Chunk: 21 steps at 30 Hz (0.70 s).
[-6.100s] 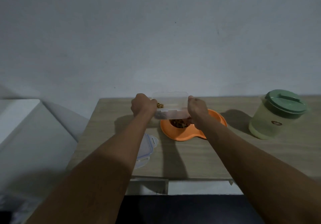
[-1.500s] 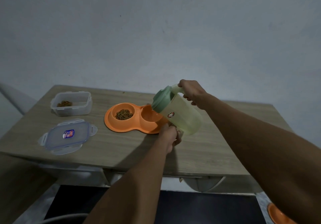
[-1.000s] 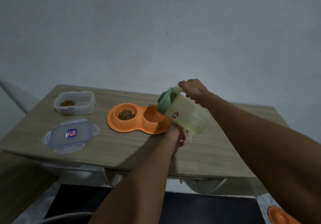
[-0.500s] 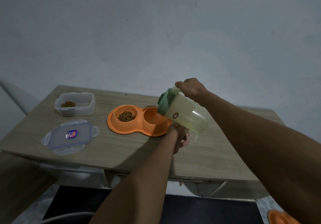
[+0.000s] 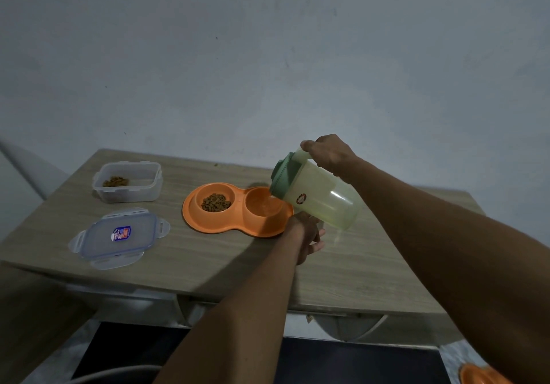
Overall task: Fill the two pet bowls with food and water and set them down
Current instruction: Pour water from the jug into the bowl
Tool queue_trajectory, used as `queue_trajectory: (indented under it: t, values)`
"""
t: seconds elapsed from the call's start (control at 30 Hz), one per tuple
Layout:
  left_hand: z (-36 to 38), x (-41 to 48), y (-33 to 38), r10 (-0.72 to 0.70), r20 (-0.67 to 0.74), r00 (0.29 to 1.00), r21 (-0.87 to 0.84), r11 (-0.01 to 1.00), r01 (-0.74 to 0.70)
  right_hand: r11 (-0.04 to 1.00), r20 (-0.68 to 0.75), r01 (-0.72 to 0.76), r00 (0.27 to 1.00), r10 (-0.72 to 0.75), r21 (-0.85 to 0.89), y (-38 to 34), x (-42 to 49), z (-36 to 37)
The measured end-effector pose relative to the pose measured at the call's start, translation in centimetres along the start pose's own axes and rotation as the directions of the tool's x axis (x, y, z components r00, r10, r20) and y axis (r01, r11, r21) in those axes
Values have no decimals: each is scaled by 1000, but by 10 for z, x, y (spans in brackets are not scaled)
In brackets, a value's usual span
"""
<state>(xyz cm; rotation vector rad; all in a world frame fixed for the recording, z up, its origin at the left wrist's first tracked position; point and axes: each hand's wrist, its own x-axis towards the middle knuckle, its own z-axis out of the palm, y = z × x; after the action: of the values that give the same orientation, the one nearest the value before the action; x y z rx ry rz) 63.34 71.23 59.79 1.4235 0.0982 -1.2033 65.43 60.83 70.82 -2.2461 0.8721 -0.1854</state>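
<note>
While our right hand (image 5: pixel 329 153) gripped the handle of the tilted jug (image 5: pixel 321 199), our left hand (image 5: pixel 306 234) lay beneath its base, fingers relaxed. The spout hung over the right well of the orange double bowl (image 5: pixel 235 226) on the tabletop (image 5: pixel 208 258); kibble (image 5: pixel 216 202) lay in the left.

Right of centre, the right hand (image 5: pixel 330 153) is gripping a tilted green jug (image 5: pixel 323 199) by its handle, pouring water (image 5: pixel 266 205) into the right well of the orange double bowl (image 5: pixel 208 226). The left hand (image 5: pixel 306 236) is sitting just beneath the jug, and kibble (image 5: pixel 216 202) is lying in the left well.
</note>
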Motion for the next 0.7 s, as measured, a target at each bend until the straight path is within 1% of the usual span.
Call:
queue_trajectory:
  t: [0.5, 0.7]
  values:
    - [2, -2, 3, -3, 7, 1000, 13, 1000, 3, 1000, 3, -7, 1000, 7, 9, 3, 2, -1]
    - [1, -4, 2, 40, 8, 999, 20, 999, -40, 1000, 0, -9, 1000, 9, 4, 1, 2, -2]
